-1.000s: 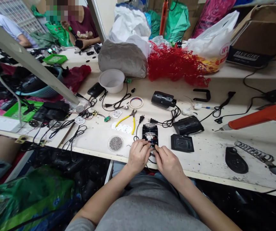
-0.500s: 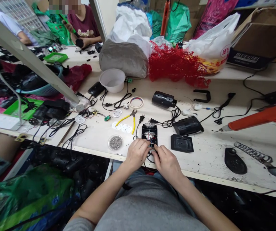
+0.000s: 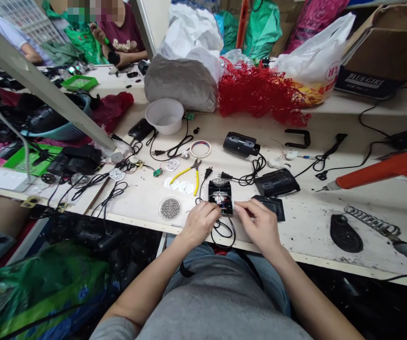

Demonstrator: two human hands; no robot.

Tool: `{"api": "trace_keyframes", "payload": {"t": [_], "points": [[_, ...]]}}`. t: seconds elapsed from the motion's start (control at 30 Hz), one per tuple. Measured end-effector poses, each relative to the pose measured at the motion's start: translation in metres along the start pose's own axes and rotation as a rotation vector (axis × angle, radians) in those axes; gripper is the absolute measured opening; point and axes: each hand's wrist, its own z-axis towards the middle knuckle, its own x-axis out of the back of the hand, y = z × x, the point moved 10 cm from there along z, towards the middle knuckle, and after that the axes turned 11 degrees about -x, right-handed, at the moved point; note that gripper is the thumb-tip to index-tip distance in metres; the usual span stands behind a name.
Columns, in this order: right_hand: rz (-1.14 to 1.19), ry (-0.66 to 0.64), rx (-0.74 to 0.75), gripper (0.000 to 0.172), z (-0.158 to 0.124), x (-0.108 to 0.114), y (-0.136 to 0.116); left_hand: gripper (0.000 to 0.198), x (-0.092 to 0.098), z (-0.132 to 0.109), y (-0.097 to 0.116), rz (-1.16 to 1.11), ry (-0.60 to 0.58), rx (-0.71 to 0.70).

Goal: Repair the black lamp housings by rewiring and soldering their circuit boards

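Note:
An open black housing [image 3: 220, 191] with wires and a round part inside lies near the table's front edge. My left hand [image 3: 199, 223] is closed, its fingertips pinching at the housing's near left corner. A black cord [image 3: 224, 230] loops from the housing over the table edge between my hands. My right hand [image 3: 260, 223] sits just right of the housing, fingers curled and pinched together. It covers the near left part of a black cover plate [image 3: 276, 204]. What its fingers hold is hidden.
Yellow-handled pliers [image 3: 189, 174], a dish of small metal balls [image 3: 169, 208], a tape roll [image 3: 200, 148], a white bowl [image 3: 164, 115] and loose cords lie beyond. Another black casing [image 3: 277, 182], an orange tool [image 3: 384, 170] and a soldering iron [image 3: 405, 248] are right. Other people work far left.
My right hand has moved right and away from the housing's near end, onto the cover plate. The black cord loop now shows between my hands. My left hand stays at the housing.

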Motion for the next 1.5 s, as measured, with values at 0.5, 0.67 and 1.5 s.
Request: {"api": "trace_keyframes", "payload": {"t": [0.5, 0.67, 1.5], "points": [[-0.284, -0.041, 0.402, 0.019, -0.014, -0.037, -0.035, 0.028, 0.005, 0.0, 0.002, -0.044, 0.082, -0.019], [-0.218, -0.077, 0.402, 0.024, -0.015, -0.036, -0.032, 0.027, 0.002, -0.002, -0.001, -0.07, 0.076, 0.001], [-0.334, -0.237, 0.305, 0.02, -0.011, -0.054, -0.022, 0.018, -0.008, -0.007, -0.013, -0.147, 0.012, 0.044]]}}
